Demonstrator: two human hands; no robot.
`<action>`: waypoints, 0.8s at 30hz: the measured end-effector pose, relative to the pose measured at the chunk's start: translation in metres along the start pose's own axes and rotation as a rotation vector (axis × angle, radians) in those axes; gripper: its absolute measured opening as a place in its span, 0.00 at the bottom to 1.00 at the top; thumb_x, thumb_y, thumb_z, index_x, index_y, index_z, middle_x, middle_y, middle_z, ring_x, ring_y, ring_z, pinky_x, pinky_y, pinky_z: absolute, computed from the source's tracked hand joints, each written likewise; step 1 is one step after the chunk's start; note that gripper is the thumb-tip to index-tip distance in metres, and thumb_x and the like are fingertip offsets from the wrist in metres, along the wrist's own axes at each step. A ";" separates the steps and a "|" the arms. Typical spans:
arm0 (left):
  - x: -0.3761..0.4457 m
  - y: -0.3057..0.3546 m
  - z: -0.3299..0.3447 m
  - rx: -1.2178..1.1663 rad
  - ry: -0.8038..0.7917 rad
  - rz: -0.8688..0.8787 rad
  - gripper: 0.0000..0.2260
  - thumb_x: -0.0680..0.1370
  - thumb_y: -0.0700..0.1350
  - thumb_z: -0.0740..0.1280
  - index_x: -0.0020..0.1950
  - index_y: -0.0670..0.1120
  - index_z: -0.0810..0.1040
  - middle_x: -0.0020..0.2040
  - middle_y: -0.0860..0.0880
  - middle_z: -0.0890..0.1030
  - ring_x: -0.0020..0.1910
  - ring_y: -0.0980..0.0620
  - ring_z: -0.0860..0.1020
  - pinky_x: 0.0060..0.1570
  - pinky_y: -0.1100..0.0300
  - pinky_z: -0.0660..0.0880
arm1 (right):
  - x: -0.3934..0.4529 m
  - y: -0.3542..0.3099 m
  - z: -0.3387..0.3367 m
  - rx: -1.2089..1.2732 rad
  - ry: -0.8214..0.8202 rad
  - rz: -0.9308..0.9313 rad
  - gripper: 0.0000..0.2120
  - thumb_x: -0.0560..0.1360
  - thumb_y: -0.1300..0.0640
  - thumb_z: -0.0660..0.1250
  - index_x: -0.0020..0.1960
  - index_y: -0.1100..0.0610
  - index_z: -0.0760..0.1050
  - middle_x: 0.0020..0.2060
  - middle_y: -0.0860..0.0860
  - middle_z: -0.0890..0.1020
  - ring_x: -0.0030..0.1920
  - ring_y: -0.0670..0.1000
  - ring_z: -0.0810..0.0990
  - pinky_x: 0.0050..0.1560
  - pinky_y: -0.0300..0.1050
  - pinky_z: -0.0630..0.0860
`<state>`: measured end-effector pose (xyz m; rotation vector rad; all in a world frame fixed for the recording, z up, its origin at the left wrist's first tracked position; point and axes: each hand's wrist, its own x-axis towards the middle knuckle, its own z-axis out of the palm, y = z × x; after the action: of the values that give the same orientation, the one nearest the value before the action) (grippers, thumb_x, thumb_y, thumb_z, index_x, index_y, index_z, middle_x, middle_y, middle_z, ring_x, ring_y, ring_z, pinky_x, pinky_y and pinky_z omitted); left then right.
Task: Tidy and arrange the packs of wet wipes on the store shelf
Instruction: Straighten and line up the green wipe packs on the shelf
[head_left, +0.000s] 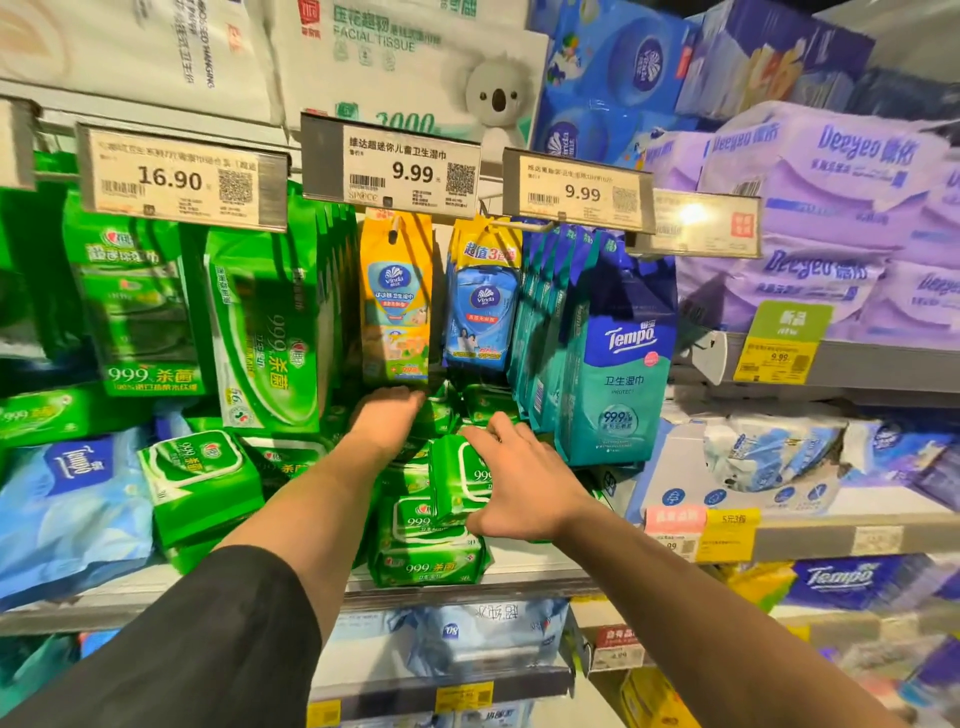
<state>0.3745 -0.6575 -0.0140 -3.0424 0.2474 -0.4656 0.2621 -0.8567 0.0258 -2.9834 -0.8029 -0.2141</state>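
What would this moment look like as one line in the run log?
stage: tidying green packs | left hand: reaching into pile, grip unclear | right hand: gripping upright green wipes pack | stack: on shelf edge

Small wipe packs (431, 525) lie stacked on the shelf (467, 584) below two hanging Vinda packs (397, 296). Hanging Tempo packs (618, 374) are right, a tilted pack (200, 483) left.
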 end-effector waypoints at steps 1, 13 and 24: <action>0.002 0.000 0.000 0.019 -0.014 -0.011 0.12 0.81 0.40 0.58 0.64 0.46 0.74 0.57 0.42 0.80 0.55 0.41 0.80 0.54 0.50 0.76 | 0.000 0.000 0.000 0.002 -0.001 0.002 0.47 0.63 0.43 0.73 0.76 0.52 0.56 0.63 0.52 0.64 0.63 0.57 0.66 0.60 0.59 0.72; -0.011 0.010 -0.001 0.131 -0.107 -0.023 0.12 0.76 0.36 0.64 0.59 0.42 0.79 0.58 0.43 0.80 0.59 0.42 0.77 0.57 0.52 0.74 | 0.004 -0.001 0.003 0.008 0.013 0.018 0.45 0.62 0.43 0.73 0.74 0.51 0.59 0.59 0.51 0.65 0.61 0.57 0.68 0.58 0.57 0.73; -0.033 -0.012 -0.026 -0.139 0.047 -0.017 0.13 0.72 0.37 0.65 0.56 0.40 0.76 0.58 0.40 0.79 0.58 0.39 0.77 0.55 0.50 0.73 | 0.025 -0.016 -0.005 -0.095 -0.054 -0.028 0.46 0.62 0.43 0.75 0.74 0.52 0.59 0.62 0.53 0.65 0.63 0.58 0.68 0.60 0.60 0.73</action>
<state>0.3376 -0.6413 0.0016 -3.1742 0.2667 -0.5439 0.2748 -0.8308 0.0343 -3.0801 -0.8640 -0.1788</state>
